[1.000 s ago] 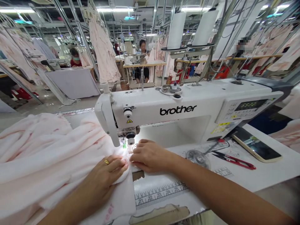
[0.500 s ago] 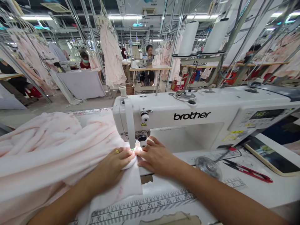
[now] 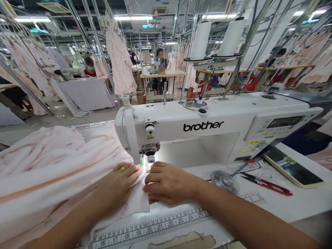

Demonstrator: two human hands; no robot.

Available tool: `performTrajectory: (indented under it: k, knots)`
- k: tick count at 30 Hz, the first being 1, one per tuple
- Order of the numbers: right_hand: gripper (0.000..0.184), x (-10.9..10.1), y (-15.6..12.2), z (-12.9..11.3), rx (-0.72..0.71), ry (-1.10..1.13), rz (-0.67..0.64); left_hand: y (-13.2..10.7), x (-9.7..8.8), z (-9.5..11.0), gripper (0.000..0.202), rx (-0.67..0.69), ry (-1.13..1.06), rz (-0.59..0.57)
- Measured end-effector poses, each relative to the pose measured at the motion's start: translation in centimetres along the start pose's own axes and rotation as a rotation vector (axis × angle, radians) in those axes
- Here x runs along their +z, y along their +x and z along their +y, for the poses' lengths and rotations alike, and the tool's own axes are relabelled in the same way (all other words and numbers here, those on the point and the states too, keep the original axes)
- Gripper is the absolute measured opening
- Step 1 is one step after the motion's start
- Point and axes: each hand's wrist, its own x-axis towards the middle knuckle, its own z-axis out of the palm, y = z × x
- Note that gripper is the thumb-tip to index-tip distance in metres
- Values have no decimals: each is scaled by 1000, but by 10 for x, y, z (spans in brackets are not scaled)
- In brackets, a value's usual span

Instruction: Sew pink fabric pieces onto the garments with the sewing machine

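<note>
fabric [image 3: 59, 166] could pucker if left hand [image 3: 119, 179] laid over it and right hand [image 3: 166, 181] curled at its edge, both pinches unclear, pull unevenly beside sewing machine [image 3: 168, 121].

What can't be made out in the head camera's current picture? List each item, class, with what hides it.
All in the head view:
1. Needle tip of the Brother sewing machine: too small, lost in glare near the left grip.
2. What lies beneath the right grip: hidden by the grip itself.
3. Far side of the pale pink fabric: cut off by the left edge.
4. Ruler numbers just past 25: covered by the right forearm.
5. Display readout: too dim and small.
</note>
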Motion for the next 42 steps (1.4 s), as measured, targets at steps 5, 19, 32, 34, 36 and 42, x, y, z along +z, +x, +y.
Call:
performTrajectory:
  k: [5, 19, 32, 34, 36, 42]
  knots:
    - [20, 5, 0, -7, -86, 72, -54, -16, -9, 23, 28, 6, 331, 75]
    - [16, 8, -1, -10, -24, 140, -43, -6, 0, 27, 16, -144, 81, -35]
    - [17, 9, 0, -9, -86, 68, -48, -17, -8, 24, 30, 1, 101, 64]
    - [16, 9, 0, -10, -77, 77, -54, -10, -11, 28, 23, 54, 68, 68]
    - [17, 9, 0, -10, -76, 82, -53, -5, -13, 32, 21, 52, 44, 48]
    - [17, 10, -2, -9, -43, 97, -31, -1, -10, 23, 17, 24, -80, -60]
